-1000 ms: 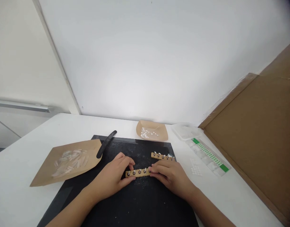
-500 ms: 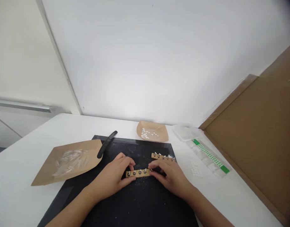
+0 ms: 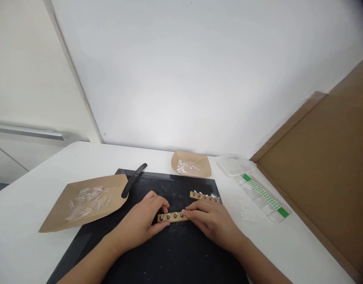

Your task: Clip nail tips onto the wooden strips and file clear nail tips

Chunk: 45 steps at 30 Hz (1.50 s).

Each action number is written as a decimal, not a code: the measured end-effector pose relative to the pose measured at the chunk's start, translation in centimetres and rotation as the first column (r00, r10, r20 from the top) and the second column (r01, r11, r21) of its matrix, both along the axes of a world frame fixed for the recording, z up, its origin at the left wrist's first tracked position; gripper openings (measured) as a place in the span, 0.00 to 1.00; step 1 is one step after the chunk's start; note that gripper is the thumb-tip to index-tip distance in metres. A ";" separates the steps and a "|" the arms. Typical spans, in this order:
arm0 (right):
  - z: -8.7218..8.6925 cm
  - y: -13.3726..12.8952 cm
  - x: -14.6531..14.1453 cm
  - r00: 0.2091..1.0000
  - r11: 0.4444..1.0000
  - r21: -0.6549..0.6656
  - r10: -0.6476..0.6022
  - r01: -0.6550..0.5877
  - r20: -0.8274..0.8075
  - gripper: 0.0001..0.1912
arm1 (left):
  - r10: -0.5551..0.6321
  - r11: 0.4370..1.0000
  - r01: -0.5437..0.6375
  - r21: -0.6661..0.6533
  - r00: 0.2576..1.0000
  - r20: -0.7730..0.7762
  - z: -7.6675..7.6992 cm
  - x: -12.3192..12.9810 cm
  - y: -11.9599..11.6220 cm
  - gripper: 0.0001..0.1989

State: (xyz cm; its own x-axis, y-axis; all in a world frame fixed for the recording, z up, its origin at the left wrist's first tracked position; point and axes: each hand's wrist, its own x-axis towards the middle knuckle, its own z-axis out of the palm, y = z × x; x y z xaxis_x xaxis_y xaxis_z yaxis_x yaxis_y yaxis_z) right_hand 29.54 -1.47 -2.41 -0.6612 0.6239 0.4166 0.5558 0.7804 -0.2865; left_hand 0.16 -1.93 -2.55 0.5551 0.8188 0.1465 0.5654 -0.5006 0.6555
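Observation:
My left hand (image 3: 144,217) grips the left end of a narrow wooden strip (image 3: 173,218), thumb along the front side and fingers curled behind. Round metal posts stand in a row on the strip, with small white pieces upright on those to the left. Over its right end lies my right hand (image 3: 212,219), fingers closed, with the fingertips against the fourth post. Whatever they pinch there is hidden, and so is the strip's right end. Behind the right hand a second wooden strip (image 3: 203,196) carries similar posts and white bits.
On the black mat (image 3: 169,252) lies part of a brown paper tray (image 3: 55,209) with clear nail tips (image 3: 91,199). A black curved nail file (image 3: 134,180) rests against it. Behind are a smaller paper tray (image 3: 203,167) with white bits and a clear plastic box (image 3: 233,163). A green-edged clear packet (image 3: 266,199) lies right.
My right hand's fingertips have shifted slightly left, from the last post to the fourth one, now covering the right end. My left hand has stayed in place on the strip.

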 end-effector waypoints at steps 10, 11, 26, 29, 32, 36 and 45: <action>0.8 -0.3 -0.3 0.997 0.999 0.040 -0.023 0.021 0.070 0.18 | -0.029 0.998 0.030 0.053 0.999 -0.033 0.2 0.0 0.0 0.06; 0.8 -0.4 -0.5 0.995 0.999 0.047 -0.022 0.017 0.095 0.18 | -0.025 0.998 0.027 0.057 0.999 -0.035 0.2 0.0 0.0 0.06; 0.6 -0.7 -2.3 0.989 0.999 0.044 -0.009 0.002 0.147 0.23 | -0.012 0.997 0.016 0.079 0.999 -0.046 -0.2 0.1 -0.1 0.04; 0.3 -0.7 -2.5 0.987 0.999 0.051 -0.012 0.004 0.162 0.22 | -0.007 0.997 0.011 0.078 0.999 -0.046 0.0 0.1 -0.1 0.03; 0.4 -0.9 -2.7 0.986 0.999 0.045 -0.018 0.010 0.165 0.24 | 0.006 0.997 -0.003 0.078 0.999 -0.047 0.1 0.1 -0.1 0.03; 0.7 -1.1 -3.6 0.982 0.995 0.092 -0.049 0.032 0.183 0.27 | 0.042 0.996 -0.038 0.077 0.998 -0.053 0.1 0.1 -0.2 0.06; 1.0 -1.1 -3.2 0.989 0.991 0.124 -0.072 0.056 0.125 0.24 | 0.099 0.994 -0.095 0.059 0.992 -0.072 -0.1 0.2 -0.1 0.10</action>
